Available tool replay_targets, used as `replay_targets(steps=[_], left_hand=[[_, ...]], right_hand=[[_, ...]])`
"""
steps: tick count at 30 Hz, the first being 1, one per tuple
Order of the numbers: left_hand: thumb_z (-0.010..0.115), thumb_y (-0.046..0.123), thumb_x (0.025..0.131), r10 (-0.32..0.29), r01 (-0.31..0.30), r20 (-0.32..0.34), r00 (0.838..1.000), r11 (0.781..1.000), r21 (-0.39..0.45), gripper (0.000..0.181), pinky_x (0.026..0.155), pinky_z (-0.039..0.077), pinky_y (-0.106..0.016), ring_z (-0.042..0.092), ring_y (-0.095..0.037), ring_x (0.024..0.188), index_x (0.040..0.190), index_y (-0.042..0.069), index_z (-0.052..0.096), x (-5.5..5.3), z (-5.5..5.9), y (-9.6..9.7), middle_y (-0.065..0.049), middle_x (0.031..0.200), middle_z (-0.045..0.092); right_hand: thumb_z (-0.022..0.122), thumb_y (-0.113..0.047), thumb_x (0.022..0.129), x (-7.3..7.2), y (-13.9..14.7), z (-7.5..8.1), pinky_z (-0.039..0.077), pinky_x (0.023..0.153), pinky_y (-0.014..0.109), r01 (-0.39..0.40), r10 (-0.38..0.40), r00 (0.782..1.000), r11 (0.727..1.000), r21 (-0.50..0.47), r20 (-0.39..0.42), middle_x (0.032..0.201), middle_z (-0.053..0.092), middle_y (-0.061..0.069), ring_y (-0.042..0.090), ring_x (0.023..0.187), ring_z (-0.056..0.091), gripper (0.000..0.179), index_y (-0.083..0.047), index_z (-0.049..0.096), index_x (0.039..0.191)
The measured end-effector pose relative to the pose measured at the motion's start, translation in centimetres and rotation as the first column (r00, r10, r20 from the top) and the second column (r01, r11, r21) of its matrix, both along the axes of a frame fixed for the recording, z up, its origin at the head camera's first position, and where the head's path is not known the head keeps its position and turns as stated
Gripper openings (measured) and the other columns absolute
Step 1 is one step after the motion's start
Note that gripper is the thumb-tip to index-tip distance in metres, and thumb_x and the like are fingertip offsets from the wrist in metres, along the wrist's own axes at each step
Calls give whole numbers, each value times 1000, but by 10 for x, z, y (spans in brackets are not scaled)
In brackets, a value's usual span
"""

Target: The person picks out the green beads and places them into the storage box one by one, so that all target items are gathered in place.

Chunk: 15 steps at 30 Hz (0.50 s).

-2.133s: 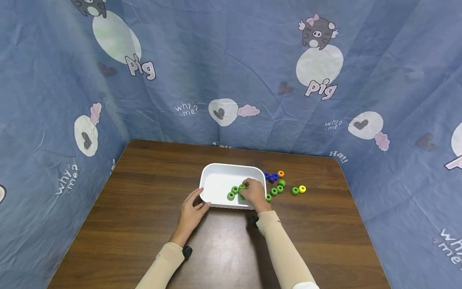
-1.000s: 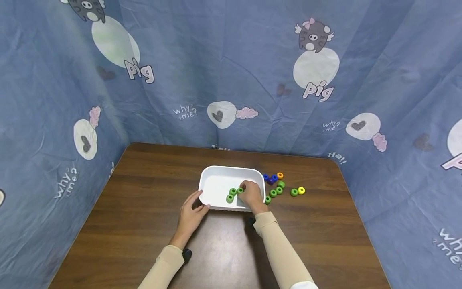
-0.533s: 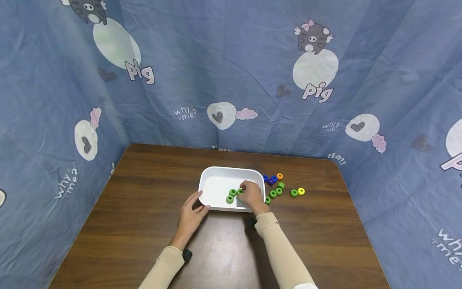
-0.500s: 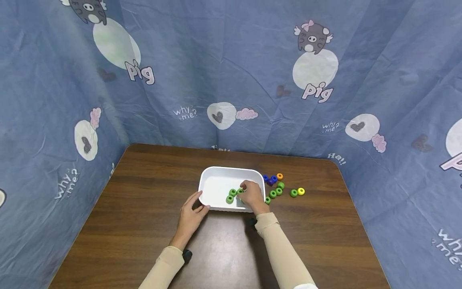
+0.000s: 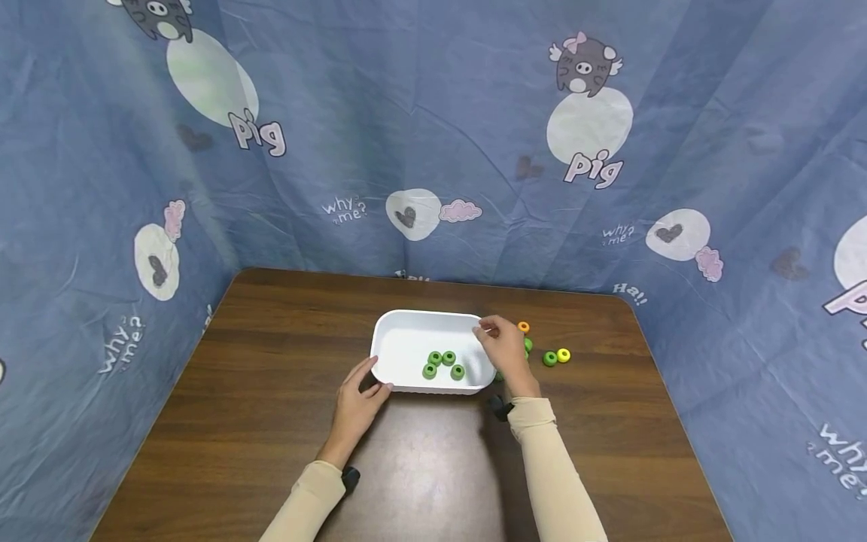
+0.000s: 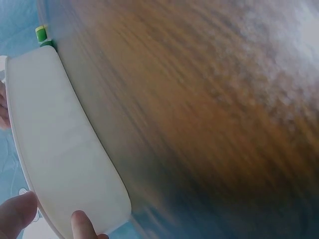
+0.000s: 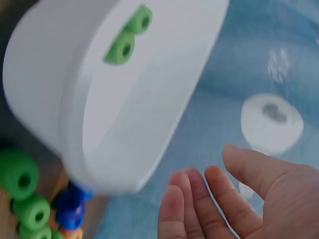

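A white rectangular bin (image 5: 406,339) stands on the table with several green beads (image 5: 457,373) on its floor. My left hand (image 5: 355,406) rests at its front left corner, thumb against the front wall and fingers at the left rim, touching without curling round it. The left wrist view shows those fingertips against the bin's outer wall (image 6: 60,134). Above the bin's right rim, my right hand (image 5: 504,350) hovers with loosely bent fingers. In the right wrist view nothing lies between its thumb and fingers (image 7: 219,191).
Right of the bin, more green beads (image 5: 550,358) lie on the wooden table (image 5: 271,339), with a yellow bead (image 5: 564,354) and an orange bead (image 5: 524,327). Blue beads (image 7: 70,206), hidden behind the right hand in the head view, sit by the bin. A blue printed cloth (image 5: 433,150) hangs behind.
My right hand has let go of a green bead inside the bin, then lifted and moved right, over the right rim. The left hand has stayed at the corner.
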<state>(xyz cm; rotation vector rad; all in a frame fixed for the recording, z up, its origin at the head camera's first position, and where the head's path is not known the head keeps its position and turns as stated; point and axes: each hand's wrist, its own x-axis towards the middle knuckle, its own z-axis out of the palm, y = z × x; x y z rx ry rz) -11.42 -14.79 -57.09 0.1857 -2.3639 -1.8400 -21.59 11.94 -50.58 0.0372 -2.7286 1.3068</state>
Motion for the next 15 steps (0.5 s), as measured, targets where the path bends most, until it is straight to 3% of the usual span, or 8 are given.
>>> replay_targets(steps=[7,15], left_hand=[[75,4,88,0,0,-1,1000,1000,-9,60,101,58,-34,47,-39,141,143,-1,52,0,0,0,-23,154,42],[75,4,88,7,-7,3,1000,1000,-12,59,100,58,-34,49,-39,139,143,0,53,0,2,0,-23,154,43]], right_hand=[[68,-25,95,5,31,1,63,89,46,117,-114,992,991,-61,56,109,75,16,30,103,71,27,-5,73,113],[70,-24,94,17,50,-17,62,86,39,206,-196,975,973,-101,103,108,75,19,32,101,71,28,-2,73,111]])
